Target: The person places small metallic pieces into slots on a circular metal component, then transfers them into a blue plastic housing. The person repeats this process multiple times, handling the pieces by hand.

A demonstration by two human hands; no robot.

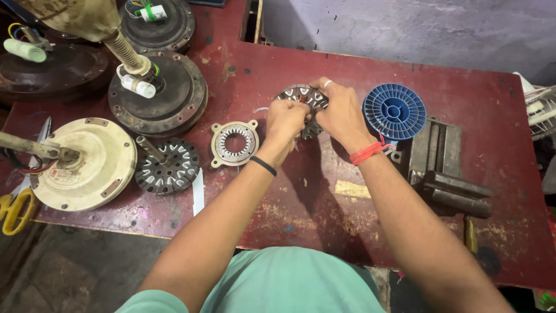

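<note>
- Both arms reach forward from the person's body and meet over the middle of the red counter (359, 232).
- The left hand (285, 120) is curled tight, fingers pinched on the near left edge of a round metal ring with slots (301, 94).
- The left wrist has a thin black band (263, 166), and the left elbow is bent out to the side.
- The right hand (340, 113) is also closed, gripping the right side of the same metal ring, with the knuckles up.
- A silver finger ring (328, 83) shows on one right finger, and a red thread (367, 152) is tied round the right wrist.
- The metal ring is held between the two hands, just above the counter or on it; I cannot tell which.
- Just right of the metal ring sits a blue plastic spool (394, 110).
- Past the spool lies a grey metal vise (443, 168).
- Just left of the metal ring lies a small cream ring with teeth (234, 143).
- Further left of the metal ring is a dark toothed disc (168, 167), then a cream round motor cover (84, 165).
- Behind these, up and left of the metal ring, sits a big dark round motor (168, 95).
- Yellow scissors (16, 210) lie far left of the metal ring, at the counter's edge.
</note>
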